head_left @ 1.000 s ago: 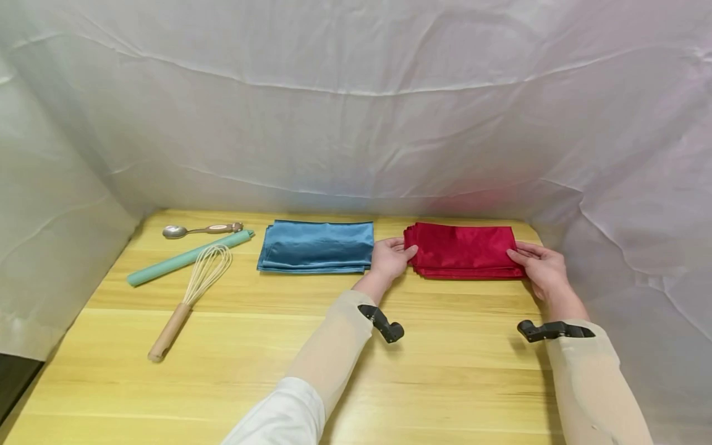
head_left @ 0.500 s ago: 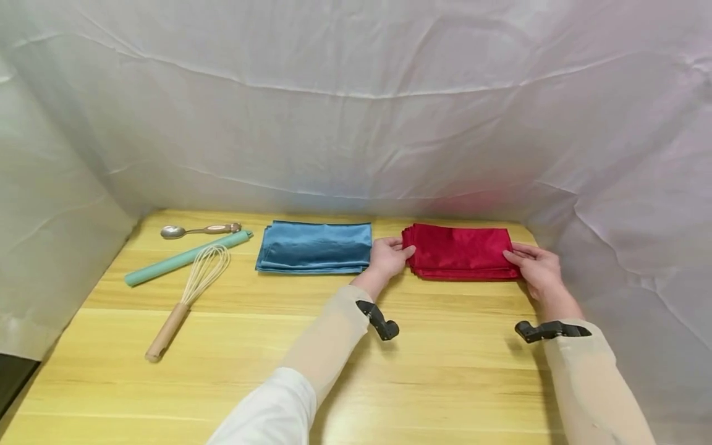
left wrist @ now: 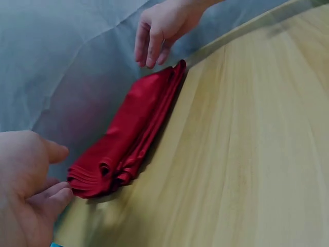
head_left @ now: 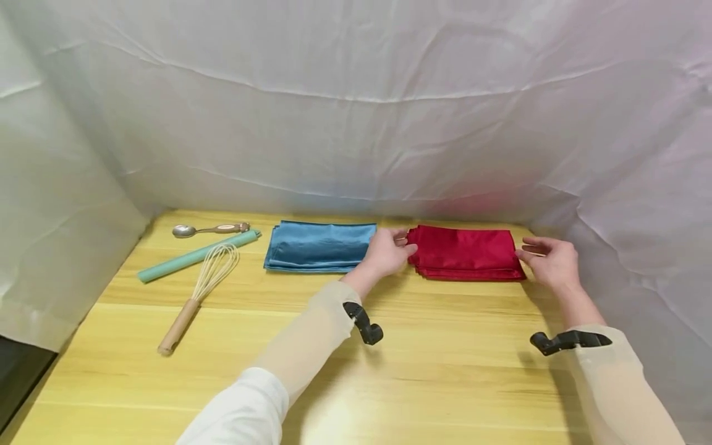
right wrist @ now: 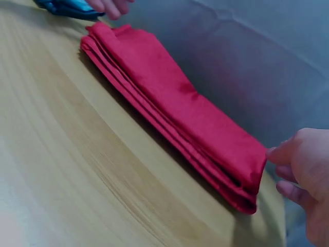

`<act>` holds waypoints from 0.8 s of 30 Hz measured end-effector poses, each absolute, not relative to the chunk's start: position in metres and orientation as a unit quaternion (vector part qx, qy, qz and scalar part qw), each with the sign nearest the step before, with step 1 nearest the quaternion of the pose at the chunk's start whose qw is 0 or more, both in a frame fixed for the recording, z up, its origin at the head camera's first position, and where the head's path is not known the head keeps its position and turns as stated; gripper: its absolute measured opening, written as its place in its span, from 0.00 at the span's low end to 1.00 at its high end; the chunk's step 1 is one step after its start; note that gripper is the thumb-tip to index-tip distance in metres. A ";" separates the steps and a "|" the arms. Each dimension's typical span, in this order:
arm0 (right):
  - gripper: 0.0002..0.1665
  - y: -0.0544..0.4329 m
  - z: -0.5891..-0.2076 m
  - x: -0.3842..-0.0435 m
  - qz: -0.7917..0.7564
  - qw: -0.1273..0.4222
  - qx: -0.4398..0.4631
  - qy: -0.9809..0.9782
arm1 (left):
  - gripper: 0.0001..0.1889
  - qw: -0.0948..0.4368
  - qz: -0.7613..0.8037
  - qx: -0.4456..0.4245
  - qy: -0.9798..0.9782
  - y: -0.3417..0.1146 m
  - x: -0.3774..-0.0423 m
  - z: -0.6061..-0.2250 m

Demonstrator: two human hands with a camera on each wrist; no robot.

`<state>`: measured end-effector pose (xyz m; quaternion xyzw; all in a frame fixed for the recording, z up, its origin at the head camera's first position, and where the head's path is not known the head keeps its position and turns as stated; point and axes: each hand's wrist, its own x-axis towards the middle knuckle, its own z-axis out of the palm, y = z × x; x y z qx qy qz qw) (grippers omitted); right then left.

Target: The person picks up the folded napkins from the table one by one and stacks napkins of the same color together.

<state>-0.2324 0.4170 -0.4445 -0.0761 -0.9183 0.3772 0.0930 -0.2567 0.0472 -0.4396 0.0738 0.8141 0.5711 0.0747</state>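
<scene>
A folded red satin cloth point(head_left: 464, 252) lies flat near the back of the wooden table, its layers stacked at the left end. My left hand point(head_left: 387, 252) is at that end; in the left wrist view its thumb stands away from the cloth while the fingertips point(left wrist: 64, 194) are right at the layered edge. At the opposite end, my right hand point(head_left: 553, 261) has loose fingers, with the thumb tip point(right wrist: 273, 154) close by the cloth's corner. Left of my left hand lies a folded blue satin cloth point(head_left: 319, 246), partly covered by that hand in the head view.
On the table's left side are a spoon point(head_left: 208, 229), a green rod point(head_left: 194, 256) and a whisk point(head_left: 183, 315) with a wooden handle. Grey-white fabric point(head_left: 356, 111) walls the table point(head_left: 423, 377) at the back and sides. A black camera mount sits on each wrist.
Both hands have loosened from the red cloth's ends. The right hand has drawn off to the right; the left thumb has lifted off its end. The cloth stays in place while the head view shifts slightly.
</scene>
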 end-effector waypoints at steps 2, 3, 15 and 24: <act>0.27 0.414 -0.438 -0.231 0.370 0.106 -0.063 -0.921 | 0.28 0.065 0.567 0.099 0.815 0.043 -0.257 -0.436; 0.27 0.413 -0.436 -0.230 0.366 0.111 -0.054 -0.922 | 0.28 0.059 0.563 0.112 0.816 0.040 -0.257 -0.434; 0.29 0.372 -0.392 -0.207 0.314 0.154 0.021 -0.937 | 0.34 -0.067 0.381 0.240 0.891 -0.006 -0.250 -0.403; 0.42 0.328 -0.368 -0.190 0.281 0.180 0.091 -0.938 | 0.39 -0.111 0.306 0.260 0.909 -0.059 -0.223 -0.386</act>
